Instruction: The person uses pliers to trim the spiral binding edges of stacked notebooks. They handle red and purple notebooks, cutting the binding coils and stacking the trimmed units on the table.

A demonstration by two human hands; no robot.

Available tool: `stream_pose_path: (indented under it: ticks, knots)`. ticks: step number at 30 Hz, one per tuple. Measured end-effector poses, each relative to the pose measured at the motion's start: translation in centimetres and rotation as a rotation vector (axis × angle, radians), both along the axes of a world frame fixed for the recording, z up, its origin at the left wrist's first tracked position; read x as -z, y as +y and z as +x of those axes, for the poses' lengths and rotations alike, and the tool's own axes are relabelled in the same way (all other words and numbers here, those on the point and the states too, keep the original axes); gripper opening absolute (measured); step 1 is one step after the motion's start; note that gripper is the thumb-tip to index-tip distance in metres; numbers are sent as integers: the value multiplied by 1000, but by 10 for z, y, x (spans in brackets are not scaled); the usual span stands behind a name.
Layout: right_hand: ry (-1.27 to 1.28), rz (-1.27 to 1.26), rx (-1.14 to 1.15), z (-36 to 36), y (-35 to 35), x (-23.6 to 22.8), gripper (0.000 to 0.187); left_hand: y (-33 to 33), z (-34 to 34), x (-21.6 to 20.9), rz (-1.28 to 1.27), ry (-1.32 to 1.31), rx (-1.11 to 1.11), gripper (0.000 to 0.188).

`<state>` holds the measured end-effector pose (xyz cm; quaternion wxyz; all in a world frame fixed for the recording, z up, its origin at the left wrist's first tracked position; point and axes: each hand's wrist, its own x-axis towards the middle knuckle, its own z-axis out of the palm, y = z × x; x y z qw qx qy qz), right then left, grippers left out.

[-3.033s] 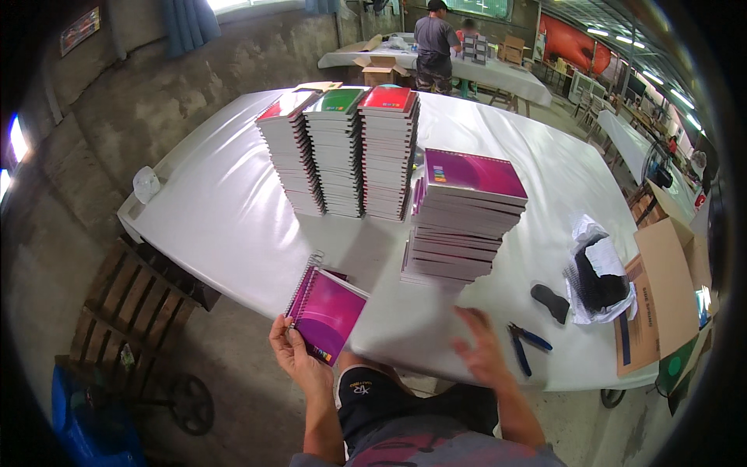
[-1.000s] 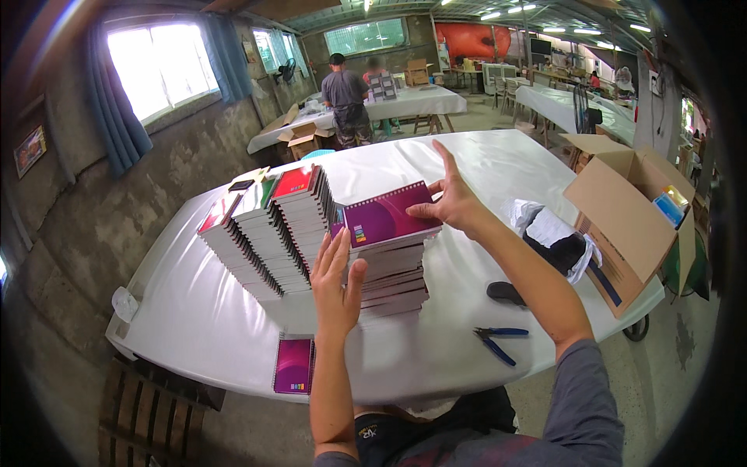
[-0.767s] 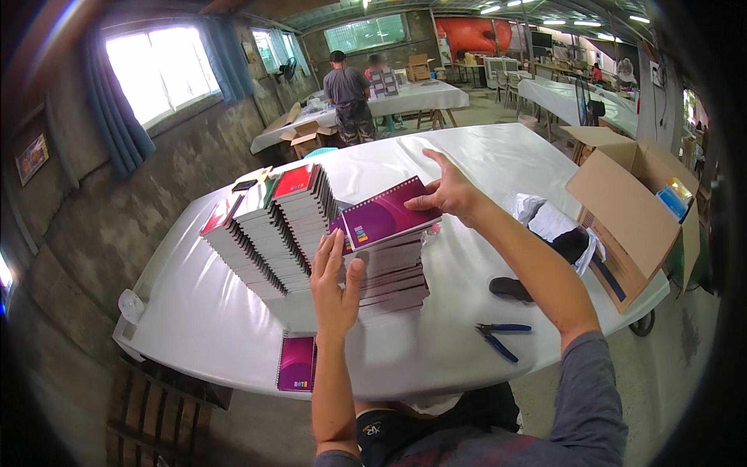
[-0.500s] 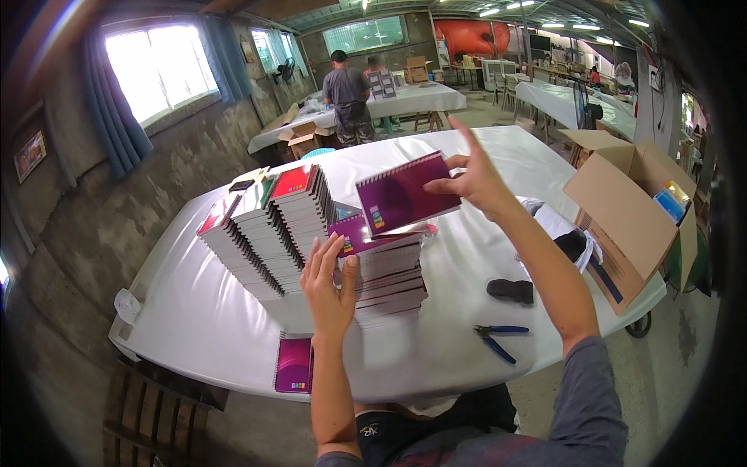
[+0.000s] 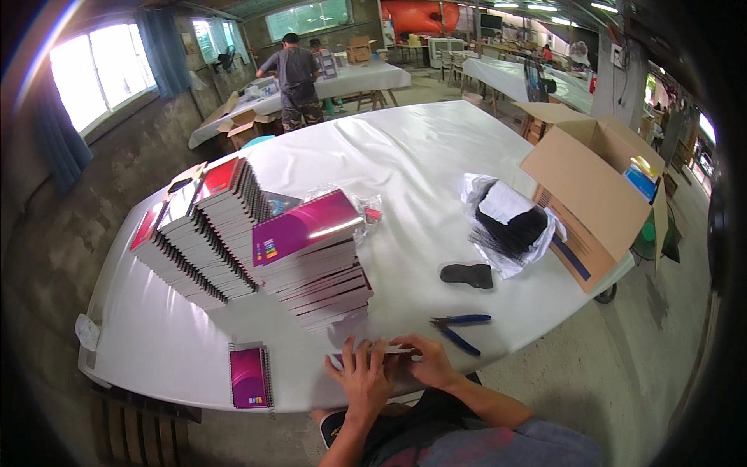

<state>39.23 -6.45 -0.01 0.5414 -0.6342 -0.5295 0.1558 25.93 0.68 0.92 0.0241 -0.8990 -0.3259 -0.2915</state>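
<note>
Both my hands hold a thin notebook (image 5: 380, 352) seen edge-on at the near edge of the white table (image 5: 405, 171). My left hand (image 5: 362, 379) grips its near side with fingers spread over it. My right hand (image 5: 424, 362) grips its right end. Just behind them rises a tall stack of magenta notebooks (image 5: 315, 261). Three leaning stacks of spiral notebooks (image 5: 202, 229) stand to its left. A single magenta spiral notebook (image 5: 250, 377) lies flat at the table's front left.
Blue-handled pliers (image 5: 459, 325) lie right of my hands, a black pad (image 5: 467, 275) beyond them. A plastic bag of black spirals (image 5: 510, 226) and an open cardboard box (image 5: 599, 191) sit at the right. A person (image 5: 296, 78) stands at a far table.
My right hand lifted the top magenta notebook off the stack and brought it down to the table's near edge. Both hands now hold it there. My view tilted downward.
</note>
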Motion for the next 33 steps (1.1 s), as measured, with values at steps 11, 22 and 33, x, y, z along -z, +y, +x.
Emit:
stream_pose_path:
  ticks: [11,22,33]
  knots:
    - [-695,-464,762,244,4,-1,43,-2,19,19,42,-342,-21,51]
    - [-1211,-407,704,269,17,-27,33,3,18,9,64,-346,-10,50]
    - [-224,-177,-198,63,0,-59,19,6,24,11,10,-318,-54,48]
